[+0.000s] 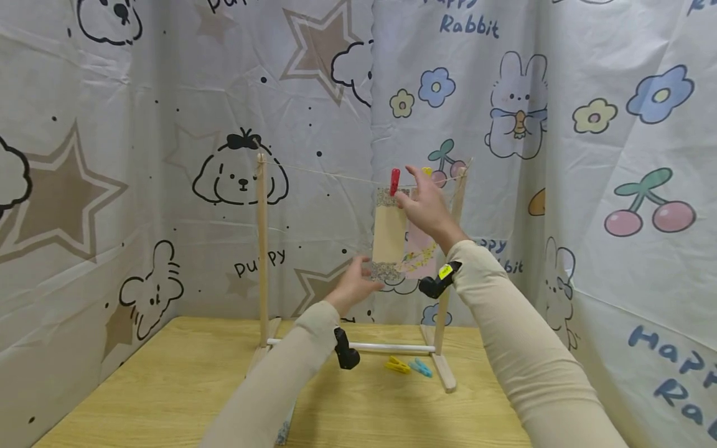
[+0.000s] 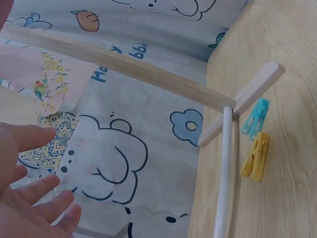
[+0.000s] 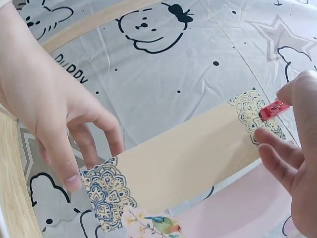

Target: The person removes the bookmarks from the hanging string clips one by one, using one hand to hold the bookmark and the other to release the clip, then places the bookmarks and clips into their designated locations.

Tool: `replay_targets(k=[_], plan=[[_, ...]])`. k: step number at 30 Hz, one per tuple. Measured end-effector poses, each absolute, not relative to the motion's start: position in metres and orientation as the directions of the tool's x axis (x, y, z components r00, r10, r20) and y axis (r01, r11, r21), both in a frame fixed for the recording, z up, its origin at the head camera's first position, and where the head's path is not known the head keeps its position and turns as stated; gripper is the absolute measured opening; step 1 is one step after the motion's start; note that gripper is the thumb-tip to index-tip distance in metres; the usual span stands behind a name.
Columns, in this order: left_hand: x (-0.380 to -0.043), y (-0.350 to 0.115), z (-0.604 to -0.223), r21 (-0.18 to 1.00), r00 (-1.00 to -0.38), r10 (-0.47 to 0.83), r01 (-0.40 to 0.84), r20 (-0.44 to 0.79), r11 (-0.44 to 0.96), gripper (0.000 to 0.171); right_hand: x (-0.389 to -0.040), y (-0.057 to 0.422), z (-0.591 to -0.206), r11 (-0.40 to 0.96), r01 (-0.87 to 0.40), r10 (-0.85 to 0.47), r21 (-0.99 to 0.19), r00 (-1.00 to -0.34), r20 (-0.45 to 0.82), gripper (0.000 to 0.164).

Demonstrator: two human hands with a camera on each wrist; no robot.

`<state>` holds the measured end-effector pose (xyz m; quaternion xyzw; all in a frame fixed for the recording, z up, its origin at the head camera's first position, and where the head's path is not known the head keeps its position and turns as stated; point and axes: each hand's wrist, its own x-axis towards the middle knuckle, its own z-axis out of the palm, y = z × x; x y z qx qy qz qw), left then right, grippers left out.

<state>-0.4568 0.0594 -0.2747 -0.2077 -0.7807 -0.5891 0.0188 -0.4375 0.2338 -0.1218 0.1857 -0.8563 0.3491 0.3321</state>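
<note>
Head view: cream card (image 1: 389, 233) w/ patterned ends hangs on string (image 1: 330, 173), red peg (image 1: 394, 182) at top; pink card (image 1: 419, 233) adj. R hand (image 1: 429, 208) beside peg, fingers spread, released. L hand (image 1: 356, 287) at card's lower end.
L wrist view: L fingers apart, clenching nil. Yellow peg (image 2: 256, 157) & blue peg (image 2: 256, 119) on tbl (image 2: 292, 163).
R wrist view: R fingertips nr red peg; contact can't tell. L thumb nr card's lower corner.

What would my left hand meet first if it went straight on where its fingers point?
Probably the lower end of the beige card; your left hand is right by it, though whether they already touch is unclear.
</note>
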Motion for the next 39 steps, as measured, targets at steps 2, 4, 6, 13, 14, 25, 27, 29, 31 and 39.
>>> replay_targets(k=[2,4,6,13,14,25,27,29,31,39], plan=[[-0.459,0.062,-0.272,0.909,-0.916,0.293,0.347,0.276,0.229,0.076,-0.440,0.231,-0.118,0.705,-0.518,-0.078,-0.485,-0.736,0.672,0.070],[-0.461,0.064,-0.270,0.906,-0.917,0.287,0.348,0.277,0.241,0.077,-0.443,0.228,-0.117,0.676,-0.508,-0.066,-0.534,-0.764,0.642,0.073],[-0.461,0.064,-0.269,0.907,-0.921,0.287,0.339,0.265,0.249,0.078,-0.444,0.226,-0.117,0.633,-0.503,-0.061,-0.589,-0.791,0.609,0.076],[-0.462,0.063,-0.271,0.903,-0.924,0.288,0.331,0.251,0.275,0.075,-0.448,0.219,-0.120,0.549,-0.513,-0.070,-0.660,-0.815,0.575,0.074],[-0.462,0.063,-0.272,0.902,-0.923,0.285,0.336,0.258,0.272,0.070,-0.449,0.217,-0.120,0.548,-0.517,-0.069,-0.658,-0.812,0.580,0.073],[-0.465,0.059,-0.276,0.905,-0.885,0.337,0.392,0.322,0.166,0.015,-0.445,0.204,-0.104,0.474,-0.534,-0.030,-0.700,-0.804,0.593,0.049],[-0.465,0.058,-0.275,0.907,-0.881,0.351,0.390,0.317,0.159,0.016,-0.444,0.202,-0.102,0.470,-0.542,-0.041,-0.696,-0.801,0.597,0.047],[-0.465,0.058,-0.274,0.907,-0.876,0.364,0.393,0.317,0.155,0.017,-0.442,0.201,-0.100,0.471,-0.546,-0.046,-0.693,-0.800,0.599,0.046],[-0.465,0.059,-0.274,0.902,-0.868,0.377,0.403,0.323,0.156,0.018,-0.442,0.201,-0.099,0.469,-0.543,-0.040,-0.697,-0.801,0.597,0.046],[-0.463,0.063,-0.276,0.886,-0.850,0.397,0.435,0.346,0.158,0.025,-0.442,0.204,-0.101,0.450,-0.501,0.012,-0.739,-0.824,0.566,0.047]])
